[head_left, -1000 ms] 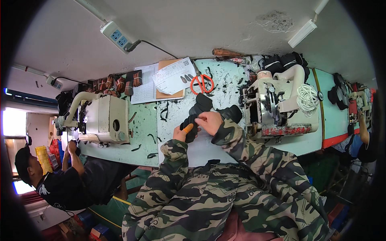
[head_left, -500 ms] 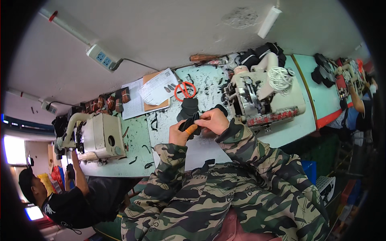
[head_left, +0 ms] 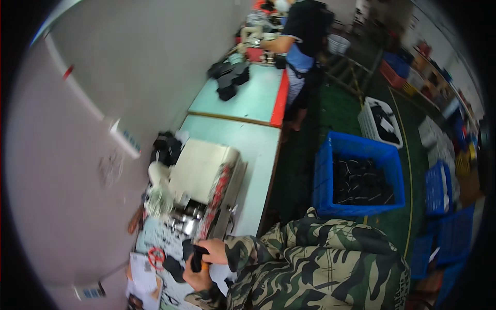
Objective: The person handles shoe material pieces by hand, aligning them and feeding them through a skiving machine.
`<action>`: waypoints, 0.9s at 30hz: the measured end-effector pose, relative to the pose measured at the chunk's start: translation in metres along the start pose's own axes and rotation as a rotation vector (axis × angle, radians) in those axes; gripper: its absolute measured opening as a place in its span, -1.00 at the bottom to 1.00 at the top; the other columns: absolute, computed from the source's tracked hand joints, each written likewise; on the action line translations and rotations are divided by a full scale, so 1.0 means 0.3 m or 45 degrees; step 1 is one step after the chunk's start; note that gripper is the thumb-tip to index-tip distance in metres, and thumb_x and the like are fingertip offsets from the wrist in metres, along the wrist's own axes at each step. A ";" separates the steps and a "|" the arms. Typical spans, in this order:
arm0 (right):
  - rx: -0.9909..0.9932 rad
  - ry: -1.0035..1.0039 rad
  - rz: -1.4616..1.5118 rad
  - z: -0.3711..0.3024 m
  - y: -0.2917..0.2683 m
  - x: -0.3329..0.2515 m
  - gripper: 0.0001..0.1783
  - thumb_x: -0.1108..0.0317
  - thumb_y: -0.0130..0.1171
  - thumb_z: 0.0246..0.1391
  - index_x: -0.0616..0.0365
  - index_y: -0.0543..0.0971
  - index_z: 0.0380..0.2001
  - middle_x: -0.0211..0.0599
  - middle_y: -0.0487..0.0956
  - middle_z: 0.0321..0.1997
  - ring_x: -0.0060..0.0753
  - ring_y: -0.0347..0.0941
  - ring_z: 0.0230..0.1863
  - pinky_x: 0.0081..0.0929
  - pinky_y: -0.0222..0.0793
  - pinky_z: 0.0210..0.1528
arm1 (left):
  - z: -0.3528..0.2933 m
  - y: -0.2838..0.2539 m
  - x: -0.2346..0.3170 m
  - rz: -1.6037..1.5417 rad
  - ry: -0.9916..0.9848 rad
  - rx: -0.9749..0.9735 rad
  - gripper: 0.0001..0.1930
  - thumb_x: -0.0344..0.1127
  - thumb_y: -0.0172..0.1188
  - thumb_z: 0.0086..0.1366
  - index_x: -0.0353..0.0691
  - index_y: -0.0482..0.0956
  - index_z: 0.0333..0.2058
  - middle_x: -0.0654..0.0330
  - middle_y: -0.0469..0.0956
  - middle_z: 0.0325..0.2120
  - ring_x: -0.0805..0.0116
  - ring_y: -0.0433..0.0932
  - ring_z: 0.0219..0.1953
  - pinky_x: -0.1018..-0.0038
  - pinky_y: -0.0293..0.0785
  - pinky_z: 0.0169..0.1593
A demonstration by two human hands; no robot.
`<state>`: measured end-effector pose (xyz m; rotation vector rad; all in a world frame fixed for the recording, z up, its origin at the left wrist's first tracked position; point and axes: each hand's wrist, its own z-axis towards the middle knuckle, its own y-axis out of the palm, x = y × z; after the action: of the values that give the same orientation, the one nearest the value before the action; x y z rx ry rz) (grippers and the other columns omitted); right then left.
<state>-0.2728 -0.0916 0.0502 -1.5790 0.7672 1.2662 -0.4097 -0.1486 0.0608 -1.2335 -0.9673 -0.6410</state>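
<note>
Black fabric piece (head_left: 195,257) sits at about seven o'clock in the view, pinched between both hands over the worktop (head_left: 258,155); the right hand (head_left: 214,250) closes on its upper edge, the left hand (head_left: 199,276) grips below, seemingly to keep it taut. Red-handled scissors (head_left: 156,256) lie just at nine o'clock of it, the sewing machine (head_left: 204,181) at twelve
</note>
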 end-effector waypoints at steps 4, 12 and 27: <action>-0.025 0.010 -0.003 0.037 -0.296 0.046 -0.75 0.32 0.13 -0.10 0.20 0.50 -0.32 0.00 0.51 -0.44 -0.01 0.50 -0.33 -0.24 0.37 -0.26 | 0.094 0.105 0.060 -0.151 0.001 0.013 -0.62 -0.33 0.34 -0.01 -0.51 0.53 -0.27 0.05 0.59 -0.45 0.33 0.50 -0.41 0.44 0.46 -0.26; -0.458 -1.027 -0.285 0.304 -0.733 0.139 -0.86 0.42 0.21 -0.19 0.19 0.55 -0.46 -0.04 0.36 0.11 -0.03 0.39 -0.01 -0.27 0.35 0.01 | 0.425 0.389 0.214 -0.487 -0.490 -0.729 -0.77 -0.28 0.16 0.16 -0.28 0.55 -0.25 0.22 0.56 -0.43 0.42 0.54 -0.45 0.53 0.44 -0.42; -0.286 -1.063 -0.291 0.366 -0.677 0.033 -0.50 0.54 0.22 -0.22 0.12 0.51 -0.08 -0.22 0.40 -0.23 -0.16 0.37 -0.20 -0.36 0.36 -0.17 | 0.402 0.308 0.332 -1.353 -0.839 -0.382 -0.63 -0.32 -0.16 0.28 -0.40 0.32 0.00 -0.04 0.49 -0.18 0.13 0.55 -0.22 0.27 0.58 -0.29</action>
<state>-0.1307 0.0848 0.0951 -1.0897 -0.0821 1.6850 -0.3160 -0.0006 0.1083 -1.1412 -2.1925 -1.2630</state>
